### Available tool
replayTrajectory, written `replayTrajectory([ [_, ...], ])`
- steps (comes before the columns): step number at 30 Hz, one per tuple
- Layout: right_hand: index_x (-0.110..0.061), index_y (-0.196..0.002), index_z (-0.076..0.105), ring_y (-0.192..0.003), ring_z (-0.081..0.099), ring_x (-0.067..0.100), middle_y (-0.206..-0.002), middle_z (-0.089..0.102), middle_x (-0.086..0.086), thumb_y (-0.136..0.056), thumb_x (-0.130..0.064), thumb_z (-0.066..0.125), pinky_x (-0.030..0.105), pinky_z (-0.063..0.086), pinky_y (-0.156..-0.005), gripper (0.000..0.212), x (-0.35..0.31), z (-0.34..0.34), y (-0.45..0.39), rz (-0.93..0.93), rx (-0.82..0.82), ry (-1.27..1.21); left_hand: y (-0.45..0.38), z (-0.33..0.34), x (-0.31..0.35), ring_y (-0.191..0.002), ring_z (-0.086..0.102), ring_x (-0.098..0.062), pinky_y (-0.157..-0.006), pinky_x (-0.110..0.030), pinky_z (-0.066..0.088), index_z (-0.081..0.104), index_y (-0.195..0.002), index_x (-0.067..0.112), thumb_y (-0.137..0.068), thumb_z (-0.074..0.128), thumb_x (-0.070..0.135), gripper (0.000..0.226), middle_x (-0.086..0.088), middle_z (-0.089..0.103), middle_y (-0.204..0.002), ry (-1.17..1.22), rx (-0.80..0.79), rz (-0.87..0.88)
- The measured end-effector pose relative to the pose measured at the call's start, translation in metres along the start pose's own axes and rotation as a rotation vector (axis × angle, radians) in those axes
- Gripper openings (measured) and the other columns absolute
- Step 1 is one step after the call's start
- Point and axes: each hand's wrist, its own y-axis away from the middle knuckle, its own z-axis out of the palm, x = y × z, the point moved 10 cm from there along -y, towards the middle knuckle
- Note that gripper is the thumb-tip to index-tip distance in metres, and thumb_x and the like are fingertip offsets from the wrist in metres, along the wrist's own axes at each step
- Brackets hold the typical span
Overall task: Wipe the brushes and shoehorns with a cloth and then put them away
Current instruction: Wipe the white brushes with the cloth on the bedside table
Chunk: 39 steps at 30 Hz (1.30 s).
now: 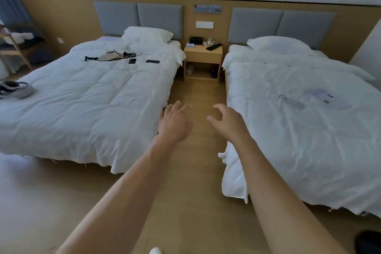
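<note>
Task looks unstarted: left hand (175,123) and right hand (228,119) empty, fingers loosely spread, apart over the floor (195,171) between the beds; no brushes, shoehorns or cloth identifiable.

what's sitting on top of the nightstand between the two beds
On the nightstand top: a black box, a blue checked cloth, small white items and a long dark object. Whatever lies behind the box is hidden.

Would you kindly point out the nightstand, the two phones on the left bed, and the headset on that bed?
nightstand (203,55): head view, on its drawer front.
two phones (152,61): head view, middle of the right-hand phone's dark face.
headset (22,91): head view, on its grey band.
</note>
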Motion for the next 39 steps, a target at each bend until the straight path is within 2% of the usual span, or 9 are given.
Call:
replayTrajectory([
  [4, -0.022, -0.148, 0.043, -0.134, 0.049, 0.024, -0.15, 0.049, 0.002, -0.099, -0.043, 0.056, 0.037, 0.044, -0.105, 0.055, 0.007, 0.023, -0.023, 0.03, -0.062, 0.047, -0.029, 0.01, -0.015, -0.148, 0.019, -0.025, -0.118, -0.053, 0.014, 0.034, -0.147, 0.036, -0.09, 0.058, 0.037, 0.061, 0.003, 0.024, -0.159, -0.064, -0.016, -0.023],
  [12, -0.024, -0.148, 0.042, -0.135, 0.048, 0.024, -0.151, 0.047, 0.002, -0.099, -0.042, 0.057, 0.034, 0.043, -0.103, 0.055, 0.011, 0.056, -0.116, 0.103, -0.044, 0.038, -0.121, 0.029, -0.048, -0.15, 0.013, -0.028, -0.117, -0.058, 0.009, 0.035, -0.146, 0.037, -0.092, 0.057, 0.04, 0.059, 0.0, 0.02, -0.162, 0.002, -0.023, 0.001],
  [17, -0.026, -0.15, 0.04, -0.138, 0.045, 0.023, -0.154, 0.045, 0.001, -0.098, -0.044, 0.056, 0.036, 0.041, -0.107, 0.057, -0.002, 0.076, -0.185, 0.159, -0.015, 0.032, -0.189, 0.027, -0.069, -0.15, 0.016, -0.027, -0.117, -0.059, 0.009, 0.035, -0.146, 0.036, -0.093, 0.057, 0.043, 0.058, 0.0, 0.026, -0.16, 0.005, -0.039, 0.042],
  [23, -0.027, -0.147, 0.043, -0.136, 0.048, 0.02, -0.151, 0.047, -0.002, -0.098, -0.04, 0.059, 0.031, 0.041, -0.103, 0.054, -0.013, 0.093, -0.25, 0.203, 0.036, -0.019, -0.257, 0.027, -0.095, -0.145, 0.025, -0.025, -0.117, -0.058, 0.016, 0.042, -0.144, 0.03, -0.092, 0.059, 0.034, 0.054, -0.001, 0.039, -0.151, 0.061, -0.031, 0.068],
  [34, -0.028, -0.148, 0.042, -0.136, 0.048, 0.021, -0.152, 0.046, -0.002, -0.097, -0.039, 0.06, 0.03, 0.041, -0.101, 0.055, 0.0, 0.103, -0.372, 0.208, 0.037, 0.004, -0.374, 0.055, -0.099, -0.148, 0.02, -0.026, -0.117, -0.06, 0.015, 0.037, -0.145, 0.034, -0.092, 0.057, 0.038, 0.057, 0.001, 0.034, -0.154, 0.041, -0.076, 0.129],
  [39, -0.028, -0.149, 0.04, -0.139, 0.045, 0.02, -0.153, 0.045, -0.003, -0.096, -0.038, 0.061, 0.038, 0.042, -0.109, 0.057, 0.024, 0.112, -0.443, 0.186, 0.017, -0.065, -0.436, 0.079, -0.098, -0.146, 0.023, -0.027, -0.117, -0.057, 0.015, 0.037, -0.146, 0.033, -0.093, 0.056, 0.041, 0.056, -0.001, 0.035, -0.153, 0.014, -0.108, 0.089],
])
